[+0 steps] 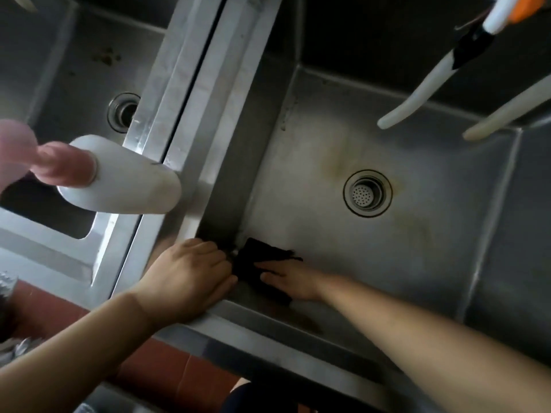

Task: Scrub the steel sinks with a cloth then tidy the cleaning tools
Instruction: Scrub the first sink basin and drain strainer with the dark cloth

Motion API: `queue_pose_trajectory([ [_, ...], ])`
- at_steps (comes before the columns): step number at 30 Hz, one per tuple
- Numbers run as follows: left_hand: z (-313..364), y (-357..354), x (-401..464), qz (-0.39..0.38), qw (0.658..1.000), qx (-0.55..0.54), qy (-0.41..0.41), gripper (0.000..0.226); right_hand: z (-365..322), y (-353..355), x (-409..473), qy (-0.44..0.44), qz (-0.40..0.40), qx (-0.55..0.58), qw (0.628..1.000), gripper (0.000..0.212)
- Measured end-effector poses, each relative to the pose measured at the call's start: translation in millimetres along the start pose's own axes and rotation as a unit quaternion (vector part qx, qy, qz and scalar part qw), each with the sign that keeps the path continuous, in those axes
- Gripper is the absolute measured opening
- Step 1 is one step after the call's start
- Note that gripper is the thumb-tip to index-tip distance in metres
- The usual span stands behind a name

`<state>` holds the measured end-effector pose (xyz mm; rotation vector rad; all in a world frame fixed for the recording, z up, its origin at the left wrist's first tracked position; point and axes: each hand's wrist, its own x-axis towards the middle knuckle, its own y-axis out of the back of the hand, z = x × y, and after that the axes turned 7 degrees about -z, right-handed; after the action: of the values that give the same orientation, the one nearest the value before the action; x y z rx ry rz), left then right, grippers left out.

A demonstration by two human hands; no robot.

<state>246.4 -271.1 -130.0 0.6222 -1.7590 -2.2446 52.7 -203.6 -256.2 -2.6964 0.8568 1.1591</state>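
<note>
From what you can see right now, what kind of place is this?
Probably a commercial or canteen kitchen's wash area: two deep stainless steel sinks stand side by side, white hoses hang over the right one, and a white soap bottle with pink pump sits on the divider.

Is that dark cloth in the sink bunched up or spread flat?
Spread mostly flat. The dark cloth lies against the right sink's floor at its near-left corner, with the right hand's straight fingers pressing it.

Both forearms are bare to the frame edge, no sleeves showing. The left hand (190, 271) and right hand (290, 280) are bare. Dark clothing (253, 396) shows near the bottom edge.
</note>
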Motion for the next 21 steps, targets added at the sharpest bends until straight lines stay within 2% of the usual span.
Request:
queue_pose_trajectory([
  [2,-2,-2,1,-0.007,1.000,-0.010,0.007,0.039,5,-2,21,-0.011,-0.044,-0.010,0.999,0.049],
  [6,-4,-1,4,-0.012,1.000,-0.025,-0.006,0.035,11,-5,58,0.022,-0.062,0.007,0.998,0.049],
  [8,-6,0,7,-0.012,0.999,-0.030,-0.026,0.035,13,-9,71,0.062,-0.056,-0.057,0.995,0.049],
  [11,-11,1,16,-0.007,0.998,-0.035,-0.043,0.035,24,-10,85,0.114,0.008,-0.208,0.972,0.051],
  [15,-14,-2,30,-0.020,0.998,-0.016,-0.060,0.035,44,10,98,0.141,0.075,-0.391,0.907,0.058],
  [18,-18,-3,37,-0.026,0.998,-0.011,-0.060,0.036,52,32,101,0.140,0.146,-0.386,0.900,0.059],
  [21,-20,-4,38,-0.030,0.998,-0.007,-0.055,0.036,59,82,104,0.069,0.272,-0.346,0.895,0.063],
])
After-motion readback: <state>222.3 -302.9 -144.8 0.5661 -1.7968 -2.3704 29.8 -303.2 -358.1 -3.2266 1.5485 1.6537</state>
